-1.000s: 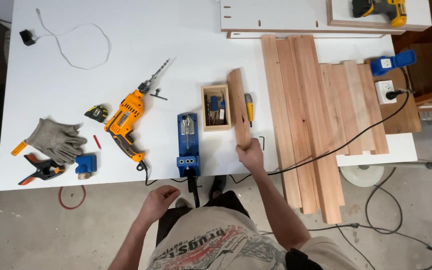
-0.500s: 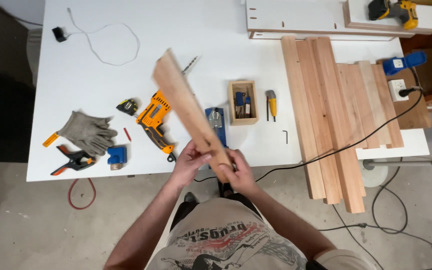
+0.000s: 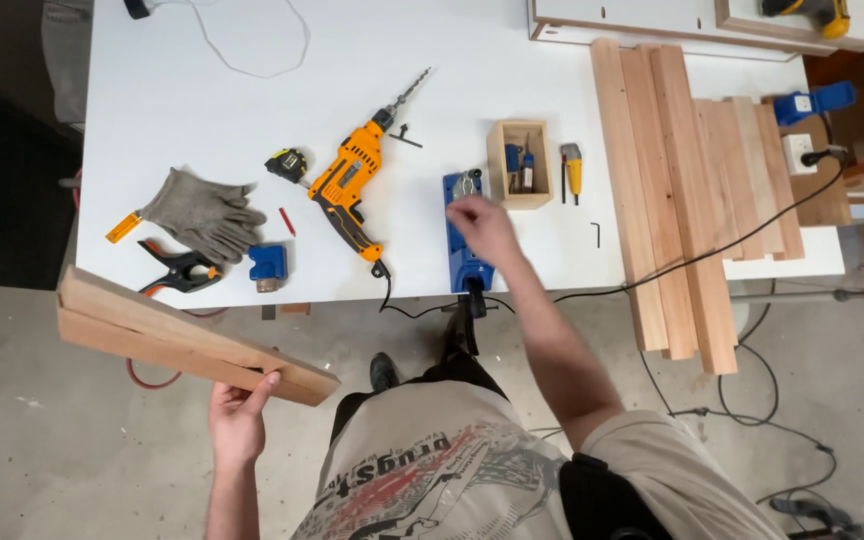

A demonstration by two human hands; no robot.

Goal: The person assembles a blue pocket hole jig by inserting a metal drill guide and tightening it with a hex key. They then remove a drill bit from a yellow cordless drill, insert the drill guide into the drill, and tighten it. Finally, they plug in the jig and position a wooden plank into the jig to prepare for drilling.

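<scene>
Your left hand (image 3: 240,415) is gripping the wooden board (image 3: 187,335) off the table's near-left edge, long axis running left-right. Your right hand (image 3: 485,228), blurred, fingers loosely open and empty, is hovering over the blue jig (image 3: 463,235).

One orange corded electric drill (image 3: 349,190) lies on the white table. There is one pair of grey fabric work gloves (image 3: 202,212), one open wooden box (image 3: 519,163), one orange-and-black spring clamp (image 3: 178,274), and one yellow-and-black tape measure (image 3: 288,164).
</scene>
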